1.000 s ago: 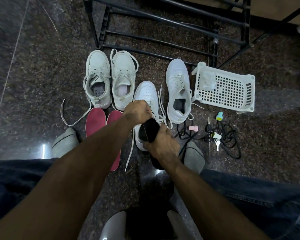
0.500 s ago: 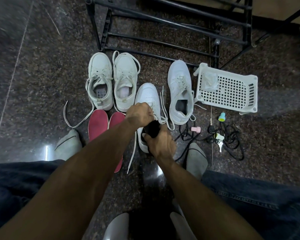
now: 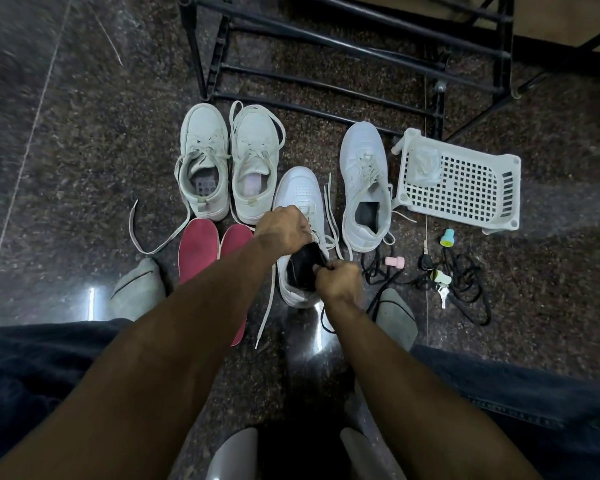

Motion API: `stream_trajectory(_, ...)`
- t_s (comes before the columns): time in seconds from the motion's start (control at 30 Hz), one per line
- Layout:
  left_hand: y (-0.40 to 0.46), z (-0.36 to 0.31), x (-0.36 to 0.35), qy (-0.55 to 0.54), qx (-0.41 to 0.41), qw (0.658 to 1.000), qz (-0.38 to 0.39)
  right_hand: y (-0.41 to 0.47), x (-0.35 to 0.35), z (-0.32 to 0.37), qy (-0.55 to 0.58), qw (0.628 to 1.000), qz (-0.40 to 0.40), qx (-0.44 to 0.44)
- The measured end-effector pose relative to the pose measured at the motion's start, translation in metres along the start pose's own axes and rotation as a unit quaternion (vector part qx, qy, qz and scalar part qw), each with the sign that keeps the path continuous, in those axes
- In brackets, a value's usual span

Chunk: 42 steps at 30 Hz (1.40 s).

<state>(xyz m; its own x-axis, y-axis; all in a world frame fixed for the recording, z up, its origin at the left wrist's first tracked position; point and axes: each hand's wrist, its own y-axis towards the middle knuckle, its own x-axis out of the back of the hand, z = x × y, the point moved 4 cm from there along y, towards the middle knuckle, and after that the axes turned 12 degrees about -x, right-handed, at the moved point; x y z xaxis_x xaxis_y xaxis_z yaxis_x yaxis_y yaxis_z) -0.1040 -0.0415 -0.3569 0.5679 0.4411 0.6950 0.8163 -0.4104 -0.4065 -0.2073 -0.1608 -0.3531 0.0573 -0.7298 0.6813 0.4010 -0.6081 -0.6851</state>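
A white sneaker [image 3: 298, 192] lies on the dark floor in front of me with its laces loose. My left hand [image 3: 282, 230] grips the sneaker at its tongue and opening. My right hand [image 3: 338, 280] pinches a black insole [image 3: 303, 270] that sits mostly inside the shoe's opening. The second white sneaker [image 3: 362, 178] of that pair stands to the right with a dark insole inside it. Two red insoles [image 3: 198, 249] lie flat to the left.
An off-white pair of sneakers [image 3: 229, 157] stands at the back left. A white plastic basket [image 3: 465, 188] lies on the right, with black laces, keys and small coloured caps [image 3: 447, 271] in front of it. A black metal rack [image 3: 326, 53] stands behind. My socked feet flank the shoe.
The black insole has gone further down into the white sneaker. My right hand moved forward with it toward the shoe's opening. My left hand stayed on the shoe.
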Motion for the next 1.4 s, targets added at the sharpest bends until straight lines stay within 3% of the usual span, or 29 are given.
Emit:
stream_trajectory(0.2, 0.002, 0.001, -0.001, -0.002, 0.009, 1.000, 0.002, 0.005, -0.014, 0.011, -0.102, 0.992, 0.030, 0.061)
stream_trajectory(0.47, 0.002, 0.001, -0.002, 0.004, 0.002, 1.000, 0.006, 0.019, -0.014, 0.012, -0.172, 0.967, 0.163, 0.090)
stream_trajectory(0.67, 0.002, 0.000, -0.002, 0.007, 0.004, 1.000, 0.009, 0.001, -0.018, 0.020, -0.310, 0.942, 0.063, 0.110)
stream_trajectory(0.83, 0.003, 0.001, -0.003, 0.007, 0.004, 1.000, 0.014, -0.001, -0.021, 0.027, -0.367, 0.922, 0.046, 0.112)
stream_trajectory(1.03, 0.003, 0.002, -0.004, 0.006, 0.001, 1.000, 0.014, -0.029, -0.010, 0.001, -0.381, 0.869, -0.046, 0.313)
stream_trajectory(1.4, 0.003, 0.002, -0.003, 0.006, -0.006, 1.000, 0.015, -0.010, -0.023, 0.000, -0.450, 0.851, 0.137, 0.232)
